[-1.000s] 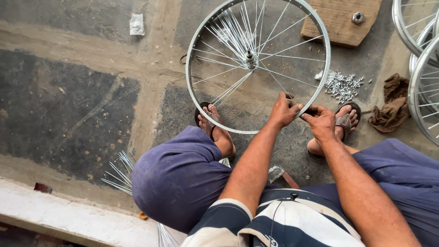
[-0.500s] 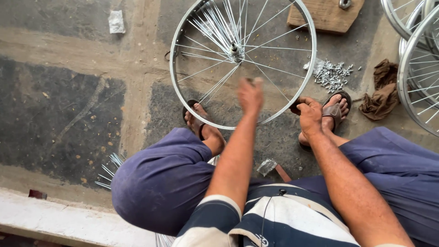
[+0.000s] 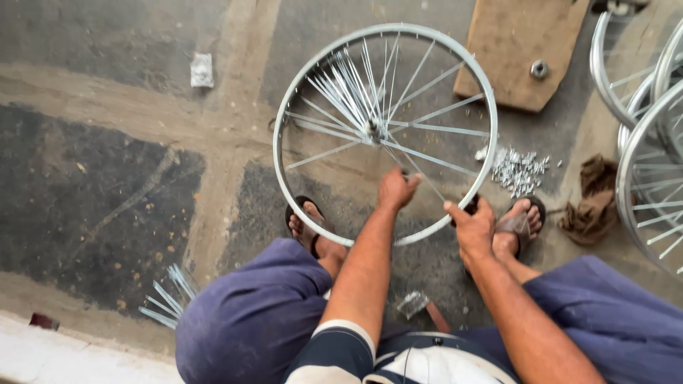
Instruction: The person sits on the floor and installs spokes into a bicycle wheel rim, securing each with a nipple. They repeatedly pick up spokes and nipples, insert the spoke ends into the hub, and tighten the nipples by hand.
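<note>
Presently, the silver spoked bicycle wheel rim (image 3: 385,135) is lying flat on the concrete floor (image 3: 107,178). The left hand (image 3: 395,189) is pinching a thin spoke near 6 o'clock; the right hand (image 3: 471,223) is clamping the rim at 5 o'clock. It is likely light, the rim stiff, the spokes bendable; best held by the rim.

Rough concrete floor (image 3: 107,142) in daylight, dark patches at left and centre. A pale ledge (image 3: 64,355) crosses the lower left corner.
</note>
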